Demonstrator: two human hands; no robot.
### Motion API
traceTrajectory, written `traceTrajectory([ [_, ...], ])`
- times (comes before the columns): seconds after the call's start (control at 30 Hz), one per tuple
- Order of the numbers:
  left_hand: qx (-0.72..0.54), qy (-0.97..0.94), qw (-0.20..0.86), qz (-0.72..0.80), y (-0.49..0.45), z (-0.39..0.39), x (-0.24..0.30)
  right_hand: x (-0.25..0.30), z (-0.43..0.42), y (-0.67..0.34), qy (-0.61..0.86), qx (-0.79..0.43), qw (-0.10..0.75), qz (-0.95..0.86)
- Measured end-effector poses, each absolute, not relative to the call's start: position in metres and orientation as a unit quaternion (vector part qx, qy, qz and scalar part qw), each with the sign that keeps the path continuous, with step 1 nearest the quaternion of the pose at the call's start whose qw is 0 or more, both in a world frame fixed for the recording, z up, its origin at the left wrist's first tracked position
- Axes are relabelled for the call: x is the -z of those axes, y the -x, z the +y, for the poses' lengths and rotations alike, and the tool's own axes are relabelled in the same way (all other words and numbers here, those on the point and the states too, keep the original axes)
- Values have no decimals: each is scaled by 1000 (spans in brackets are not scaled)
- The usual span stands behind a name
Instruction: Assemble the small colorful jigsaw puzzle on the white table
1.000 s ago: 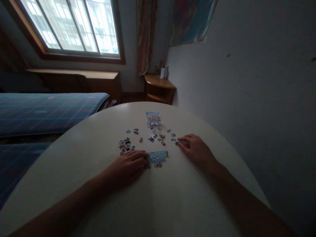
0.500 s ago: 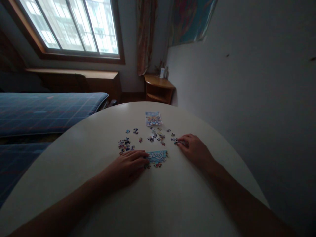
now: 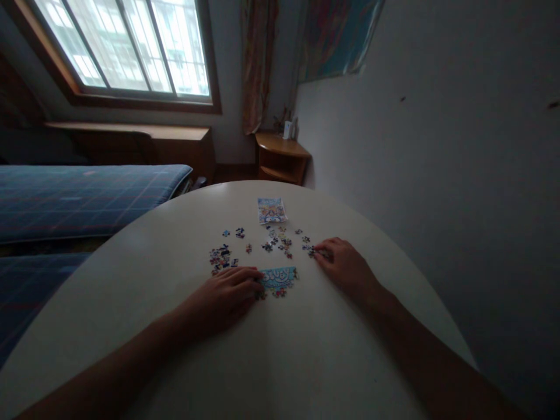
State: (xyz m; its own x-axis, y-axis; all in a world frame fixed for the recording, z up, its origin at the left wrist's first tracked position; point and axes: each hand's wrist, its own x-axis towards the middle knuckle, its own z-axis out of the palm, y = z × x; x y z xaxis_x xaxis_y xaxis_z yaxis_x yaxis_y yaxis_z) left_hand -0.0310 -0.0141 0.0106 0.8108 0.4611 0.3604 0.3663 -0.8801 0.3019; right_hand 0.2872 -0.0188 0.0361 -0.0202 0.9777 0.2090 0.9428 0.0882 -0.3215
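My left hand (image 3: 223,294) lies flat on the white round table (image 3: 280,361), fingers stretched out, their tips touching the left edge of a joined blue strip of puzzle (image 3: 279,277). My right hand (image 3: 343,262) rests further right with its fingers curled, the tips pinched at a small puzzle piece (image 3: 311,251) at the edge of the loose ones. Several loose pieces (image 3: 280,241) lie scattered beyond the strip, and another cluster (image 3: 221,256) sits to the left. A small picture card (image 3: 272,210) lies at the far side.
A bed with a blue checked cover (image 3: 83,195) stands to the left. A wooden corner shelf (image 3: 282,154) is behind the table, under a curtain. A grey wall (image 3: 437,146) runs close along the right. A window (image 3: 126,46) is at the top left.
My right hand has crept slightly left and away from me among the loose pieces. The left hand has stayed in place.
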Motion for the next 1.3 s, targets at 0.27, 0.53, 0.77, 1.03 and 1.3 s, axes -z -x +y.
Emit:
traceTrajectory([
  [0.27,-218,-943,123,219,31,-14,-12,-36,-19,-287,673,-40,199,-712],
  [0.53,-228,-941,123,219,31,-14,-12,-32,-14,-289,667,-24,226,-710],
  [0.77,-224,-941,123,220,30,-13,-12,-40,5,-257,656,-28,221,-721],
  [1.03,-229,-941,126,216,31,-13,-12,-55,50,-200,703,-21,135,-698],
  [1.3,-212,-943,128,221,33,-12,-11,-56,65,-182,725,-51,98,-680],
])
